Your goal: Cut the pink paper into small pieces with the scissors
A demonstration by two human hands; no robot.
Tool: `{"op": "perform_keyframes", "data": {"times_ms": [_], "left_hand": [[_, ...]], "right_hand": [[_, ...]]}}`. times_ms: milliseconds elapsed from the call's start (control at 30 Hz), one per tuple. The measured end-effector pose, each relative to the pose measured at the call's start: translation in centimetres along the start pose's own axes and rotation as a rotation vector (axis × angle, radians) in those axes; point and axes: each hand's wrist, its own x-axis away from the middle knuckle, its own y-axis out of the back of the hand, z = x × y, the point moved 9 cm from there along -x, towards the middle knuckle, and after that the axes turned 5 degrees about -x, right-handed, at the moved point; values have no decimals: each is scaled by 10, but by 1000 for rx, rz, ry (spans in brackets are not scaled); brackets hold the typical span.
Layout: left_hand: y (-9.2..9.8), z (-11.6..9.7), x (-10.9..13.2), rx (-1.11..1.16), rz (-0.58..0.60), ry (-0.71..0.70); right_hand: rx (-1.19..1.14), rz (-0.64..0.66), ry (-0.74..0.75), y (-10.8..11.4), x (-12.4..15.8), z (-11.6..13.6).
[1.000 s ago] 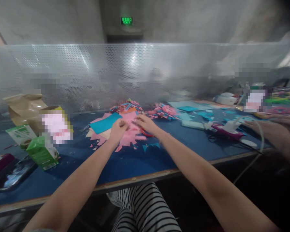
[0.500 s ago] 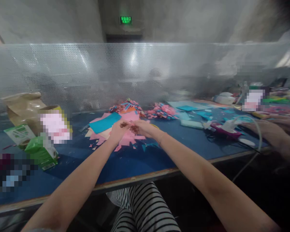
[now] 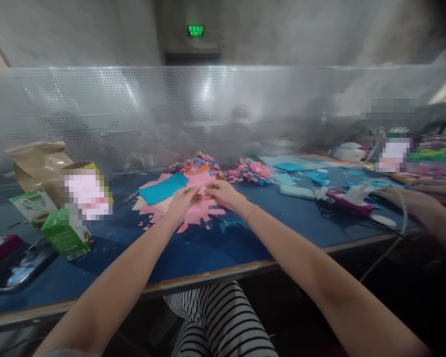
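Note:
Both my hands meet above a pile of pink paper scraps (image 3: 198, 212) on the blue table (image 3: 193, 248). My left hand (image 3: 183, 199) and my right hand (image 3: 222, 192) each pinch one small pink paper piece (image 3: 202, 191) held between their fingertips. A blue paper sheet (image 3: 162, 188) lies on the pile just left of my hands. Behind them sit two pink and blue paper flowers (image 3: 196, 163), (image 3: 251, 170).
A green carton (image 3: 64, 234), a brown paper bag (image 3: 37, 166) and a phone (image 3: 20, 265) sit at the left. A glue gun (image 3: 347, 198) with cable lies at the right, near another person's hands (image 3: 416, 196). A perforated metal screen (image 3: 223, 114) backs the table.
My hands came together and lifted slightly off the paper pile; the fingertips now pinch a small pink piece between them. The red scissors by my right hand a second ago are now mostly hidden.

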Motion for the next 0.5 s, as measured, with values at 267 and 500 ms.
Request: {"op": "perform_keyframes", "data": {"times_ms": [267, 500], "left_hand": [[1, 0, -2, -219, 15, -57], [2, -2, -4, -263, 6, -100]], "right_hand": [[272, 34, 161, -9, 6, 22], [240, 94, 155, -16, 7, 18]]}}
